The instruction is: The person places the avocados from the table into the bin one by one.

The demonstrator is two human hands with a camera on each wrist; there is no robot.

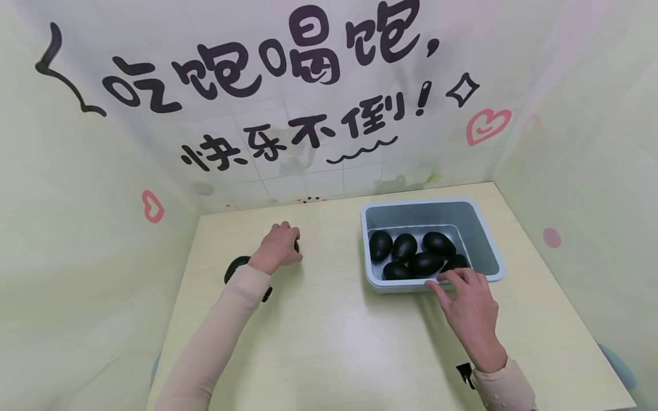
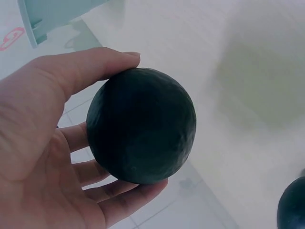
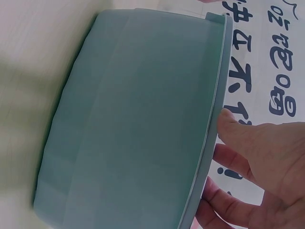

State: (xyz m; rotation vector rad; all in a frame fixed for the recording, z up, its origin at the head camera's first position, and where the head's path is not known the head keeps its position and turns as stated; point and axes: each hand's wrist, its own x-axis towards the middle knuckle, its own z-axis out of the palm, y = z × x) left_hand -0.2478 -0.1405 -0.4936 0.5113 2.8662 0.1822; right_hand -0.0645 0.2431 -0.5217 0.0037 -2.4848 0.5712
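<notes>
My left hand [image 1: 277,248] grips a dark avocado [image 2: 143,126] at the table's left side, thumb on one side and fingertips on the other. Another avocado [image 1: 235,267] lies on the table, partly covered by my left forearm. On the right stands a light blue plastic bin [image 1: 432,204] with several dark avocados [image 1: 425,264] in it. My right hand [image 1: 472,308] pinches the bin's near rim between thumb and fingers. From the right wrist, the bin's outer wall [image 3: 128,119] fills much of the view.
A pale wooden table [image 1: 329,342] carries everything. Behind it and along both sides hang printed curtains [image 1: 313,114] with dark lettering and pink hearts. A black strap piece [image 1: 465,375] sticks out by my right cuff.
</notes>
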